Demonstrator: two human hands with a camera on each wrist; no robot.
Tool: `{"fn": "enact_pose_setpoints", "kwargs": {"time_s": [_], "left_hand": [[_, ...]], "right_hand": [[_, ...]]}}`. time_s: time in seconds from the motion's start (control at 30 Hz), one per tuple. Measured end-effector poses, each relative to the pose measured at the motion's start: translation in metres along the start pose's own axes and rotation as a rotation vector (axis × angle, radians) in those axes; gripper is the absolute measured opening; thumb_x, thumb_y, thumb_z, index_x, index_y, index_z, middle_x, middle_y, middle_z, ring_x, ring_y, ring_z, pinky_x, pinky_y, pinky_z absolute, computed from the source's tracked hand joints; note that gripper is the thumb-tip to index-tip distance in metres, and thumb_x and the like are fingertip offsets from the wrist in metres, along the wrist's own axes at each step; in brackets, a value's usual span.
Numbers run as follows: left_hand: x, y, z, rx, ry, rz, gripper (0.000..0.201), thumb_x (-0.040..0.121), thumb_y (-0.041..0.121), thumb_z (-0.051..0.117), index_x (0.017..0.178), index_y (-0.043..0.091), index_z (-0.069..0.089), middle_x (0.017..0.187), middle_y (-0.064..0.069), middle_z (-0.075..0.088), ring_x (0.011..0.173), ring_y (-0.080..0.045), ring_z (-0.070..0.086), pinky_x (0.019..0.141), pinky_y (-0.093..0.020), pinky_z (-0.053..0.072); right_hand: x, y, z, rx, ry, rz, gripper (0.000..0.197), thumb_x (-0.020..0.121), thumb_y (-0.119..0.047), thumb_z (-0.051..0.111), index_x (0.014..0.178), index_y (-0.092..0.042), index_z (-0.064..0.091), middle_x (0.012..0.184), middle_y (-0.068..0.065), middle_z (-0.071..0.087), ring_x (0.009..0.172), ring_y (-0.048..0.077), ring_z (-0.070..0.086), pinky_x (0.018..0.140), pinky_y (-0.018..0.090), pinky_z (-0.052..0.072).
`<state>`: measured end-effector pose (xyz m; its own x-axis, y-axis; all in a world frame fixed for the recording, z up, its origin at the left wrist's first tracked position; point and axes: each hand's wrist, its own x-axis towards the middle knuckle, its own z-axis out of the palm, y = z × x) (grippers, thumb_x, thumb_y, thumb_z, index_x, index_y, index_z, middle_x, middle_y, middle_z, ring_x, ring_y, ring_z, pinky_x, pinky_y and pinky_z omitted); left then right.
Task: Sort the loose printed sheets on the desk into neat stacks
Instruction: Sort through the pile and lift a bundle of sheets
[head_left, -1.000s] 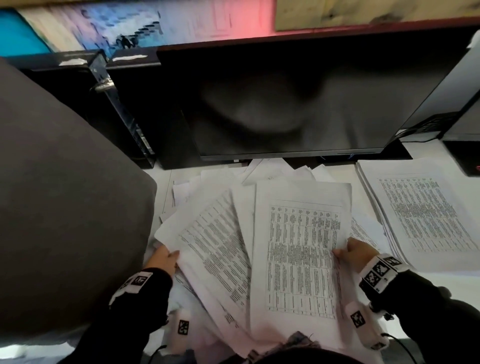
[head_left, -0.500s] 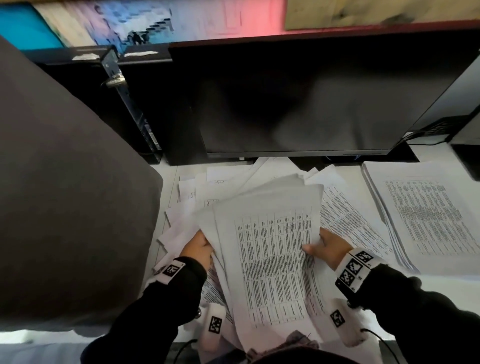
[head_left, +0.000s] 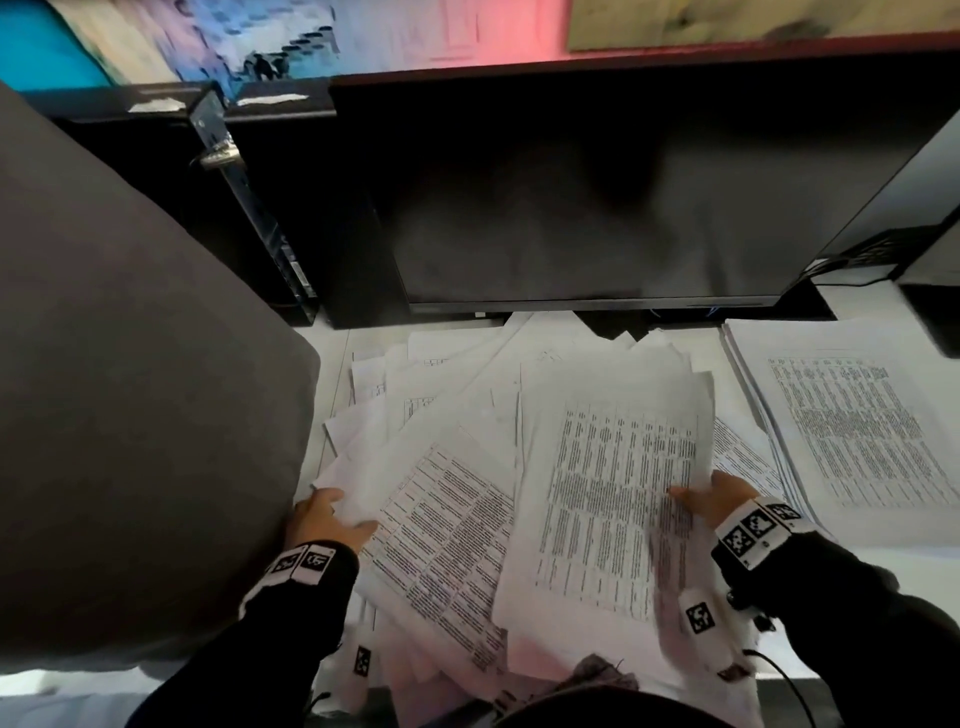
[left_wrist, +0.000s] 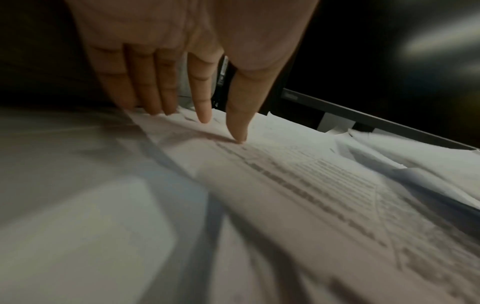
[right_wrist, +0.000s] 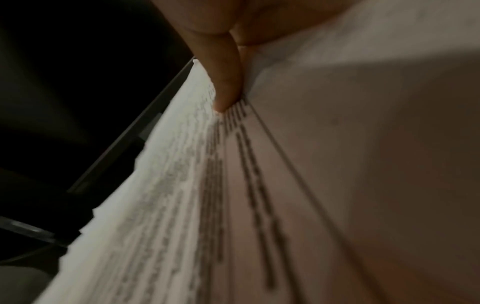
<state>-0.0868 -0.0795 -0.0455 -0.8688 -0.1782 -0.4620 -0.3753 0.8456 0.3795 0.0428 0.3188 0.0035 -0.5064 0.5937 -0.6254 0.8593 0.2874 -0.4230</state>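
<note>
Where thin printed sheets (head_left: 447, 525) fan loosely, left hand (head_left: 324, 525) flat-fingered atop, right hand (head_left: 719, 499) pinching a limp bundle (head_left: 613, 499).

Held sheet (head_left: 613, 499): white, printed table, tilted; right thumb on its right edge.
Slanted sheet (head_left: 441, 540): printed, askew, left fingertips on its left edge.
Loose pile (head_left: 431, 384): fanned beyond both hands.
Neat stack (head_left: 852, 431): squared, right of right fingers.

printed sheets (head_left: 618, 499) — tabular text too blurred to read, monitor (left_wrist: 363, 112) logo perhaps lettering — illegible
</note>
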Motion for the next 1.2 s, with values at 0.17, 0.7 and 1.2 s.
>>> {"fn": "enact_pose_setpoints", "kwargs": {"time_s": [0.17, 0.7, 1.2], "left_hand": [[0.000, 0.007, -0.004, 0.001, -0.030, 0.030, 0.041, 0.064, 0.025, 0.082, 0.092, 0.014, 0.055, 0.109, -0.014, 0.055, 0.095, -0.028, 0.055, 0.088, -0.031, 0.044], [0.005, 0.028, -0.011, -0.061, -0.001, 0.191, 0.022, 0.072, 0.024, 0.075, 0.065, 0.015, 0.057, 0.088, -0.005, 0.059, 0.079, -0.020, 0.056, 0.075, -0.025, 0.041], [-0.018, 0.054, -0.050, -0.346, -0.001, 0.362, 0.030, 0.087, 0.003, 0.056, 0.110, 0.023, 0.061, 0.102, -0.004, 0.062, 0.093, -0.018, 0.057, 0.087, -0.025, 0.040]], "right_hand": [[0.002, 0.012, 0.003, -0.014, 0.040, -0.006, 0.037, 0.084, -0.024, 0.065, 0.110, 0.001, 0.059, 0.089, 0.010, 0.063, 0.074, 0.023, 0.058, 0.070, 0.030, 0.047], [-0.007, -0.001, 0.005, -0.051, -0.057, -0.107, 0.038, 0.085, -0.038, 0.061, 0.107, -0.007, 0.061, 0.072, -0.004, 0.060, 0.066, 0.010, 0.056, 0.056, 0.021, 0.040], [-0.011, -0.014, 0.002, 0.028, -0.097, -0.137, 0.050, 0.086, -0.037, 0.059, 0.125, -0.006, 0.053, 0.089, 0.002, 0.059, 0.087, 0.021, 0.053, 0.083, 0.031, 0.040]]}}
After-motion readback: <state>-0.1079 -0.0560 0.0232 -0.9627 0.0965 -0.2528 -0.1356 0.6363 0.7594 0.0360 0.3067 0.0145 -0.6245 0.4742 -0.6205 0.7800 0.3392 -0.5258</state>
